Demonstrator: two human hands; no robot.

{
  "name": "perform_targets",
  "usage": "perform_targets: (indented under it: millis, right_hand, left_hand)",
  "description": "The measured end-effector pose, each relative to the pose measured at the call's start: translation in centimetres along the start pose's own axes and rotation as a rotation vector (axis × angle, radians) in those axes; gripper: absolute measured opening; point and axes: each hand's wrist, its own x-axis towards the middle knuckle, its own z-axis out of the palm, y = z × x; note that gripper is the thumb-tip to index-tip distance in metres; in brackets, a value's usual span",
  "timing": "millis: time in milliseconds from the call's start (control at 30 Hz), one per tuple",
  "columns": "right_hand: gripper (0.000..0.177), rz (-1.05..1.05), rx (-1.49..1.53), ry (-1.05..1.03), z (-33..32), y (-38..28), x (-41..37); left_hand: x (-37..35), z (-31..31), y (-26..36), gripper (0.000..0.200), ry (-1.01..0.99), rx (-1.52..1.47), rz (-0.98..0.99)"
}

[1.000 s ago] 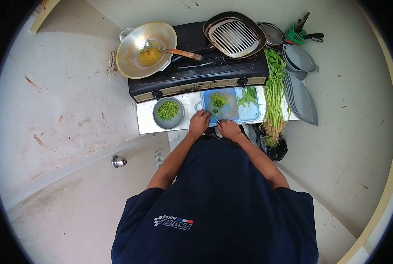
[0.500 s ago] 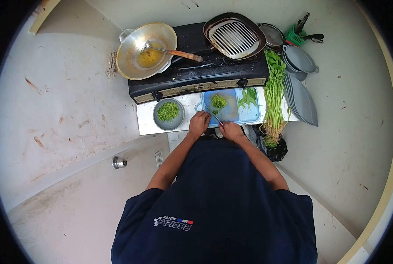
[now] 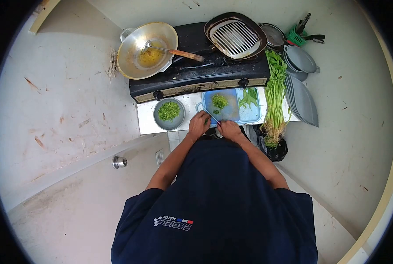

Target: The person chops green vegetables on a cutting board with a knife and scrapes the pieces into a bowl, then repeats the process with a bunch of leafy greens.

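Observation:
At the near left edge of a blue cutting board (image 3: 232,119), my left hand (image 3: 199,125) has its fingers curled down over a bit of greens, mostly hidden beneath them. My right hand (image 3: 230,130) grips a knife (image 3: 212,115) by its handle, the thin blade slanting up and left toward the left fingertips. Small cut pieces lie beside the blade. Farther up the board is a heap of chopped greens (image 3: 219,101), with whole green leaves (image 3: 248,97) on the right side. A grey bowl (image 3: 169,126) of chopped greens stands left of my left hand.
Behind the board stands a black gas stove (image 3: 192,83) carrying a wok (image 3: 130,66) with a ladle (image 3: 185,54), and a grill pan (image 3: 236,37). Rooted leafy stalks (image 3: 274,97) lie at right, beside stacked grey plates (image 3: 303,101). A black plastic bag (image 3: 277,152) hangs below.
My right hand and the knife have shifted slightly left, closer to my left hand. My left hand stays nearly in place.

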Motion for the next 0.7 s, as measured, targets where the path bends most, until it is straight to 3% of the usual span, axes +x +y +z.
perform_targets:
  millis: [167, 700]
  right_hand:
    - [0.042, 0.048, 0.006, -0.020, -0.7, -0.1, -0.6]
    - [0.043, 0.044, 0.012, -0.053, -0.7, -0.3, -1.0]
  left_hand:
    - [0.1, 0.0, 0.0, 0.014, -0.028, -0.003, -0.085]
    - [0.1, 0.5, -0.6, 0.012, -0.006, -0.032, -0.067]
